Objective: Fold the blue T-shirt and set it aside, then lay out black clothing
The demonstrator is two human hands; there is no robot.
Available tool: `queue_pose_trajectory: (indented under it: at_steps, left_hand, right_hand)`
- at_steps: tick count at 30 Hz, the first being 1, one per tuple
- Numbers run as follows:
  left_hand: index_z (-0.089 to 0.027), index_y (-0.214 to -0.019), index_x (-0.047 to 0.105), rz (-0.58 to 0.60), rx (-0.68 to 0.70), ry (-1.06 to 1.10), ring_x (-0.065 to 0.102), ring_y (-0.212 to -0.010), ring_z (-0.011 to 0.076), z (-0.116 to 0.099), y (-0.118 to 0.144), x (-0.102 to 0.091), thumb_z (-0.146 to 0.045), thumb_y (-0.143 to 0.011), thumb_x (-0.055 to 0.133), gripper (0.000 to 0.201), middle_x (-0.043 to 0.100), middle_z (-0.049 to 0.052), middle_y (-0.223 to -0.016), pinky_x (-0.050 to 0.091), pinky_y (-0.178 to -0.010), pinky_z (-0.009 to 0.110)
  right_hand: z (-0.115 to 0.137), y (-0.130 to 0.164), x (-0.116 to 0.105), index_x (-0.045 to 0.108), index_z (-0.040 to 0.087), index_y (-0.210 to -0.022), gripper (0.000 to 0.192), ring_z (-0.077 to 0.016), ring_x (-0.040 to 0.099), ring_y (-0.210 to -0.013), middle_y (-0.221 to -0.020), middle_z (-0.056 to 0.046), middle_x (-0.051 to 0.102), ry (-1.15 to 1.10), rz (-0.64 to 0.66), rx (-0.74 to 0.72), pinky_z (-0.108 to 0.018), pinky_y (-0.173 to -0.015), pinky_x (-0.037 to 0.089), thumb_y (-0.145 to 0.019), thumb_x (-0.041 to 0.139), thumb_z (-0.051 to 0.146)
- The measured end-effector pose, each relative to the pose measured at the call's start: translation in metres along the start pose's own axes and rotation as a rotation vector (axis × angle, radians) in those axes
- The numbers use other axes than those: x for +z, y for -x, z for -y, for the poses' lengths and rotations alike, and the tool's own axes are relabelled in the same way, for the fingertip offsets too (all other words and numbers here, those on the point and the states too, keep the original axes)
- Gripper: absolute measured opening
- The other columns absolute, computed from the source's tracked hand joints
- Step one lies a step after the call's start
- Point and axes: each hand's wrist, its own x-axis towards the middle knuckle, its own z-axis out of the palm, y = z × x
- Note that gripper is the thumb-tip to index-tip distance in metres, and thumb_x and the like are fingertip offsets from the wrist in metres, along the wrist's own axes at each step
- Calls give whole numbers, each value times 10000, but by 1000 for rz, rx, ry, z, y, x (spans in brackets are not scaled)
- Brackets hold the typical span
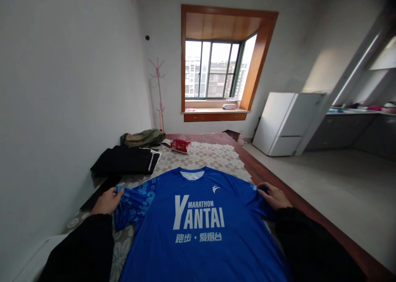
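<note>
A blue running shirt [198, 220], printed "Yantai Marathon" in white, lies face up and spread flat across the lower centre of the frame on a lace-covered counter [213, 156]; the left hand [107, 200], at lower left, has its fingers closed on the edge of the patterned left sleeve, while the right hand [274, 196], at lower right, rests on the opposite sleeve with fingers curled over the cloth, though whether they pinch it cannot be told; both arms are in black sleeves. Judging by the even spread, the shirt is at the smoothing stage, sleeves drawn outward; a next move would call for an equal hold on both sides so the cloth stays square. Behind the shirt, at centre left, sit folded black clothes [125, 160], an olive garment [142, 138] and a red packet [180, 145]; a white fridge [286, 123] stands at right below the bay window [216, 69].
</note>
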Motion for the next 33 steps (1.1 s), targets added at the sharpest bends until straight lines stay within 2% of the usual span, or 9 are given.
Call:
queue_pose_trajectory:
  at_steps: [4,11,16,19,22,24,27,30,33]
  left_hand:
    - [-214,-914,604,-50,24,131,743,-936,310,3,-4,7,-497,-864,454,324,768,120,-923,558,-818,357]
    - [-218,-986,591,-118,34,149,730,-866,310,-23,12,18,-407,-870,504,238,742,98,-838,545,-784,376]
    - [-192,-1231,526,267,148,869,700,-711,206,-56,42,-4,-516,-835,631,523,750,117,-1034,505,-522,269]
    - [-209,-1224,543,282,204,1066,683,-685,166,-60,49,-10,-546,-818,650,538,687,156,-1284,475,-470,239]
    - [-183,-1096,600,112,200,849,631,-579,145,-52,44,3,-504,-803,623,435,725,136,-1180,461,-448,253]
    - [-189,-1052,655,42,272,577,661,-621,184,-47,39,17,-467,-806,588,377,754,100,-1061,528,-531,305]
    - [-227,-1108,721,19,523,290,710,-1026,272,-47,38,37,-439,-861,523,380,754,82,-1170,571,-924,392]
    - [-248,-1329,651,96,729,141,446,-1446,303,-51,44,50,-483,-915,488,503,587,71,-1493,324,-1225,491]
    - [-272,-1478,523,148,693,-31,259,-1545,345,-51,47,56,-521,-922,494,610,452,66,-1604,136,-1249,643]
  right_hand:
    - [2,-2,3,697,226,-1207,551,-308,653,-1201,-1239,-68,732,-105,113,-99,-391,-1063,485,-675,564,287]
    - [40,21,-4,598,198,-1420,751,-380,573,-1304,-1486,-138,554,116,-44,-91,-487,-1100,464,-673,550,140]
    - [96,47,-12,306,307,-1600,772,-306,670,-1131,-1548,-124,468,-512,389,-385,-357,-692,619,-896,597,431]
    - [108,53,-4,394,254,-1551,674,-228,707,-878,-1363,-151,616,-742,374,-334,-291,-542,564,-955,538,533]
    - [104,51,10,633,209,-1349,523,-204,667,-775,-1109,-123,720,-531,250,-349,-333,-616,579,-956,527,538]
    - [99,49,18,708,236,-1245,441,-251,674,-926,-1167,-122,713,-328,223,-454,-416,-789,597,-963,506,508]
    - [93,46,25,714,278,-1258,412,-317,554,-1295,-1404,-99,619,-92,242,-603,-527,-1126,434,-969,492,469]
    - [88,46,29,575,324,-1443,535,-336,343,-1494,-1583,-50,460,78,319,-583,-596,-1244,211,-960,496,539]
    - [82,46,30,458,347,-1529,648,-347,246,-1540,-1640,-37,367,197,345,-486,-656,-1245,81,-948,474,633]
